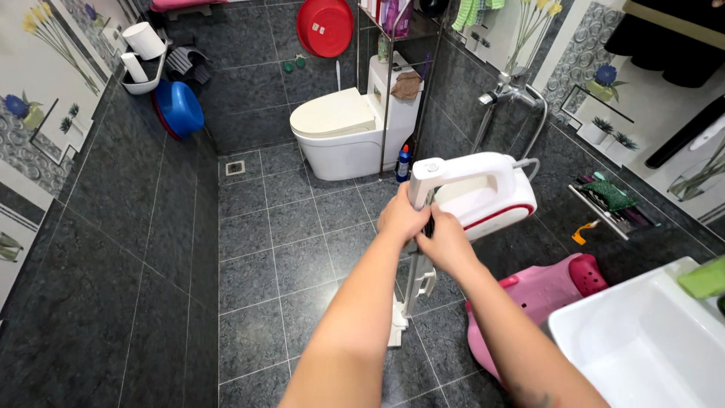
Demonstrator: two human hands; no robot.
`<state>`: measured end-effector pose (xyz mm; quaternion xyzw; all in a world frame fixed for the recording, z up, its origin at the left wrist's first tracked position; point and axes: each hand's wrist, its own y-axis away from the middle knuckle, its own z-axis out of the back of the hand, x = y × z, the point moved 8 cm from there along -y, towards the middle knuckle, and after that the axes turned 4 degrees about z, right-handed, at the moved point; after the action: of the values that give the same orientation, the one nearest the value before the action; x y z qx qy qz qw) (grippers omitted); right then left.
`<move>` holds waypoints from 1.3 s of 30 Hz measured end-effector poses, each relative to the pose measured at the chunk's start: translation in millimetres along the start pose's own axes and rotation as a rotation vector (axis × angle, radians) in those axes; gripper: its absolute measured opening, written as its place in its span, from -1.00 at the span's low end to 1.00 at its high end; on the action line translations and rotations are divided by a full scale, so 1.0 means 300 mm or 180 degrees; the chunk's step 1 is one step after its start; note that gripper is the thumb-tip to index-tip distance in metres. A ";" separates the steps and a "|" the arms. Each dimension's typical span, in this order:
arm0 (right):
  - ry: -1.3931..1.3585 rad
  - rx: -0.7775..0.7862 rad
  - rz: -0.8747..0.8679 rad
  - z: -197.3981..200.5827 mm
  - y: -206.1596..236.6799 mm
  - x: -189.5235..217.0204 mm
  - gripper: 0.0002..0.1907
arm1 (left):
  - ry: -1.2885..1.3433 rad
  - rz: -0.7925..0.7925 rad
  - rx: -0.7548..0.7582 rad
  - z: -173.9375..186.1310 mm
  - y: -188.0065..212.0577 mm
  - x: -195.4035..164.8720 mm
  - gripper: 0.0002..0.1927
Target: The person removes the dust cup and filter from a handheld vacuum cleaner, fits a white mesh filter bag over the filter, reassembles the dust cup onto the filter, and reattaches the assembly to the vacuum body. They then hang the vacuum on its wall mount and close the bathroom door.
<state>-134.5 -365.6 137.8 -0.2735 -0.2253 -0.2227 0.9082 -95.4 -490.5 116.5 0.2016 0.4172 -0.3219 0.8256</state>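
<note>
Head view: a bathroom with dark grey tiled floor (257, 257) and matching lower walls. The left hand (402, 217) and right hand (445, 243) are both clenched around the upright pole of a white steam mop (472, 189), just below its handle; the mop's foot rests on the floor near the room's middle. A white toilet (340, 132) stands against the far wall, beside a metal rack (393, 91). A red basin (325, 26) hangs on the far wall. A blue tub (180, 108) leans at the left wall. A pink plastic stool (529, 298) sits by the white sink (649, 340) at the near right corner.
</note>
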 end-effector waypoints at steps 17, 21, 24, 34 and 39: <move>0.1481 0.0375 0.1165 0.428 -0.238 0.149 -0.51 | 0.0333 0.0709 0.0169 -0.076 -0.063 0.168 -0.32; 0.1418 0.0341 0.1089 0.420 -0.242 0.102 -0.65 | 0.1170 0.0602 0.0057 -0.099 -0.044 0.158 -0.38; 0.1546 0.0343 0.1077 0.423 -0.222 0.080 -0.65 | 0.2152 0.0803 0.0439 -0.156 -0.019 0.159 -0.42; 0.1681 -0.0316 0.1201 0.435 -0.210 0.043 -0.82 | 0.1244 0.0033 -0.0506 -0.120 -0.058 0.117 -0.49; 0.1395 -0.0374 0.1370 0.415 -0.281 0.050 -0.78 | 0.1257 -0.0287 -0.0635 -0.016 -0.053 0.073 -0.58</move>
<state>-202.9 -358.7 272.3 -0.3124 0.0522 -0.0915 0.9441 -99.4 -506.9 94.8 0.1592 0.6091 -0.2700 0.7286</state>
